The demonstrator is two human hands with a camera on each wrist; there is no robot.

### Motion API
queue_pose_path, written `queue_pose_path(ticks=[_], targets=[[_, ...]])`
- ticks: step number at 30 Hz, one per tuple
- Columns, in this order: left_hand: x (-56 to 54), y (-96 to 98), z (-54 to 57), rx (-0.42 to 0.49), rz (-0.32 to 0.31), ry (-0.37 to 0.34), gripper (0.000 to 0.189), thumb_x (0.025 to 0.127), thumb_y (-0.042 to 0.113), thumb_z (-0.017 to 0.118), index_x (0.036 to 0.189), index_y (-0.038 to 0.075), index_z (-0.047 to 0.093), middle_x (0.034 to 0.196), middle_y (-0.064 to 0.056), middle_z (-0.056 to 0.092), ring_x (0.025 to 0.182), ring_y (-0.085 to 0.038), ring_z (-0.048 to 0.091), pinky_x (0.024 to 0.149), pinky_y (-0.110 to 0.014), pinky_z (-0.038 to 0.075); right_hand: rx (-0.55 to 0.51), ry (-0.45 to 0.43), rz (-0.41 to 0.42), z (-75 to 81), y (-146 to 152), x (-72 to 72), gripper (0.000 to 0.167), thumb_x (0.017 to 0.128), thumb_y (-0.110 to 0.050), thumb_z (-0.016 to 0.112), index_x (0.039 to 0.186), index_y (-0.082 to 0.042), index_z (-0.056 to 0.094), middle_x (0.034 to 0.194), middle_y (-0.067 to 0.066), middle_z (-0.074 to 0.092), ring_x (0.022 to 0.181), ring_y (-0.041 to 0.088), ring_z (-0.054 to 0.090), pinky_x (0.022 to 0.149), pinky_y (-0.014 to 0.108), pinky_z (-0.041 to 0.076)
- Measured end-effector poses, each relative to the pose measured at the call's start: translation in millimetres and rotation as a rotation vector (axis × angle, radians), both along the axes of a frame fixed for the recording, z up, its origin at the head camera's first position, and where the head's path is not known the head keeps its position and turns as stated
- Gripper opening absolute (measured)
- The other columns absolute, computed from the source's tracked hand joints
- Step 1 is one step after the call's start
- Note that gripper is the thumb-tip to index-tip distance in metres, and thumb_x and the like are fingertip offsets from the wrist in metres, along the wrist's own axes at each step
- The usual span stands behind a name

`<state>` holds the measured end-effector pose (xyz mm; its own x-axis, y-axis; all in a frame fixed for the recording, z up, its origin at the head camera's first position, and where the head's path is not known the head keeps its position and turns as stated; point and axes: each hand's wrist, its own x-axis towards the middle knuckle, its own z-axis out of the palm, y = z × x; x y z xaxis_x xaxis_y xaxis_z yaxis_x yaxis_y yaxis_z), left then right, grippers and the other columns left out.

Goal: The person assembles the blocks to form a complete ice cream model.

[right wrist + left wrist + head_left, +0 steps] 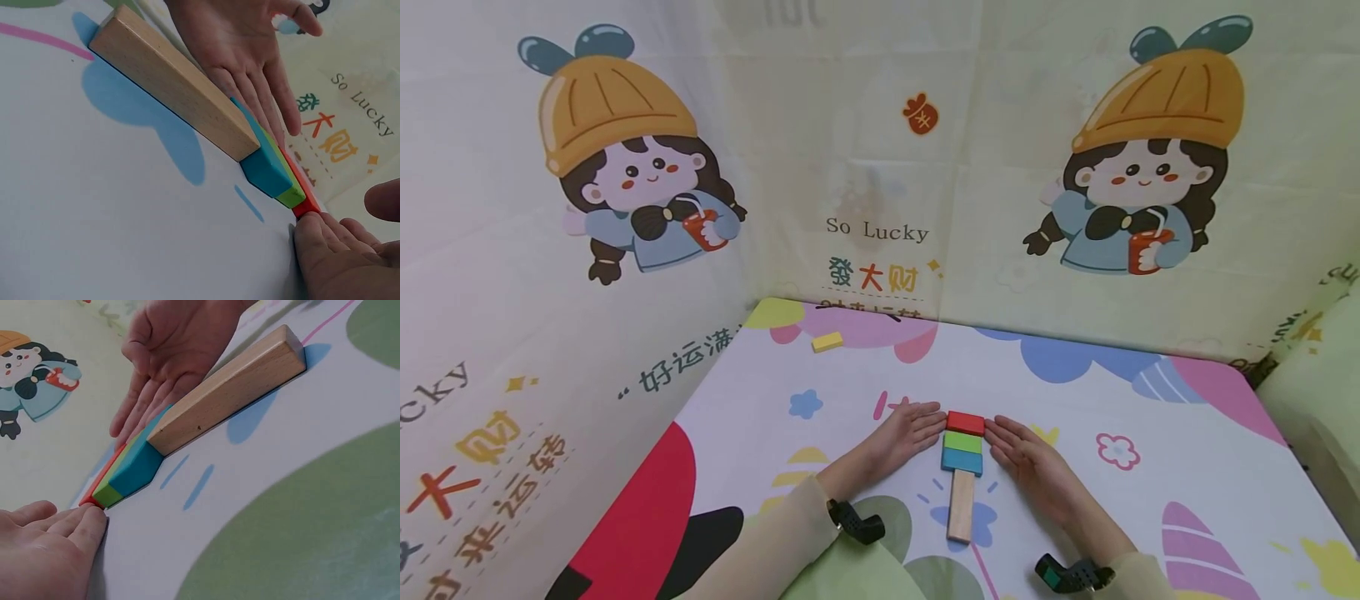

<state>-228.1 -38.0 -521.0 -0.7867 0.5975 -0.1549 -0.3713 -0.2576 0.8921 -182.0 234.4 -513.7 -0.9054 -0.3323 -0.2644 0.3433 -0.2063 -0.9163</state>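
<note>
Red (966,422), green (962,442) and blue (962,461) blocks lie flat side by side, with long sides together. A longer natural wood block (960,506) extends from the middle of the blue one toward the person. My left hand (904,437) has straight fingers, its fingertips at the red block's left end. On the other side, the right hand (1028,461) holds its fingers straight with the tips at the red block's right end. Both wrist views show the blocks (134,465) between the fingertips, with the wood block (175,84) reaching away from them.
A small yellow block (827,342) lies apart near the table's far left. The tabletop (1037,400) carries a printed cloth with flowers and coloured shapes. Printed sheets (985,192) with cartoon figures stand behind and to the left of it.
</note>
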Motion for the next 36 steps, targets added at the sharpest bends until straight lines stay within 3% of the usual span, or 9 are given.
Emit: queue_pose_path(ticks=[7,16,19,21,25,28,32,36], targets=[[7.0,-4.5,-1.6,-0.012,-0.009,0.024,0.078,0.108,0.053,0.039,0.163,0.000,0.023,0.167,-0.022,0.031,0.155,-0.036,0.032,0.126,-0.047,0.026,0.010,-0.012,0.019,-1.4,0,4.9,0.061,0.114,-0.026,0.035,0.166,-0.005,0.010,0.172,0.015,0.020,0.156,0.024,0.028,0.112,0.024,0.044],[9.1,-5.6,-3.0,-0.008,-0.015,0.035,0.076,0.108,0.049,0.040,0.163,-0.001,0.022,0.166,-0.023,0.031,0.155,-0.037,0.031,0.126,-0.048,0.025,0.009,-0.014,-0.012,-1.0,-4,8.3,0.057,0.113,-0.017,0.033,0.165,-0.004,0.014,0.172,0.015,0.022,0.156,0.028,0.026,0.114,0.027,0.041],[8.3,-7.3,-3.2,-0.024,-0.028,0.054,0.071,0.110,0.044,0.036,0.163,-0.002,0.022,0.167,-0.024,0.030,0.155,-0.037,0.030,0.126,-0.048,0.024,0.091,0.021,-0.022,0.3,-6,9.0,0.055,0.113,-0.018,0.035,0.164,-0.004,0.020,0.170,0.016,0.027,0.155,0.029,0.030,0.112,0.025,0.044],[7.5,-9.4,-3.3,-0.051,-0.028,0.083,0.067,0.111,0.040,0.034,0.162,-0.003,0.024,0.166,-0.024,0.031,0.154,-0.038,0.031,0.125,-0.047,0.026,0.239,0.108,-0.016,0.8,-7,10.6,0.053,0.111,-0.017,0.039,0.161,-0.004,0.029,0.167,0.017,0.034,0.153,0.031,0.035,0.109,0.021,0.046],[5.0,-15.6,-2.8,-0.165,-0.016,0.238,0.060,0.112,0.033,0.033,0.157,-0.007,0.032,0.163,-0.027,0.035,0.151,-0.040,0.036,0.123,-0.049,0.031,0.668,0.452,0.028,1.1,-11,14.6,0.045,0.107,-0.015,0.053,0.150,-0.005,0.050,0.159,0.018,0.046,0.146,0.039,0.045,0.110,0.037,0.050],[2.6,-21.2,-1.3,-0.378,0.022,0.445,0.053,0.111,0.033,0.038,0.151,-0.002,0.045,0.158,-0.021,0.045,0.150,-0.036,0.040,0.122,-0.048,0.035,0.928,0.722,0.083,0.4,-14,15.9,0.044,0.102,-0.024,0.065,0.144,-0.012,0.059,0.158,0.016,0.047,0.144,0.044,0.046,0.110,0.059,0.046],[0.4,-30.2,-0.1,-0.695,0.064,0.674,0.043,0.108,0.033,0.051,0.144,0.011,0.058,0.145,-0.005,0.060,0.140,-0.023,0.052,0.117,-0.044,0.043,1.062,0.893,0.206,-0.1,-16,15.2,0.049,0.092,-0.046,0.076,0.135,-0.025,0.067,0.161,0.011,0.045,0.149,0.048,0.037,0.111,0.073,0.035],[-5.1,-40.4,-0.1,-0.839,0.076,0.811,0.038,0.105,0.030,0.057,0.137,0.011,0.063,0.128,-0.001,0.065,0.127,-0.019,0.057,0.113,-0.042,0.045,1.071,0.923,0.302,2.1,-15,15.2,0.054,0.079,-0.059,0.082,0.124,-0.033,0.068,0.161,0.008,0.045,0.153,0.049,0.028,0.113,0.078,0.023]])
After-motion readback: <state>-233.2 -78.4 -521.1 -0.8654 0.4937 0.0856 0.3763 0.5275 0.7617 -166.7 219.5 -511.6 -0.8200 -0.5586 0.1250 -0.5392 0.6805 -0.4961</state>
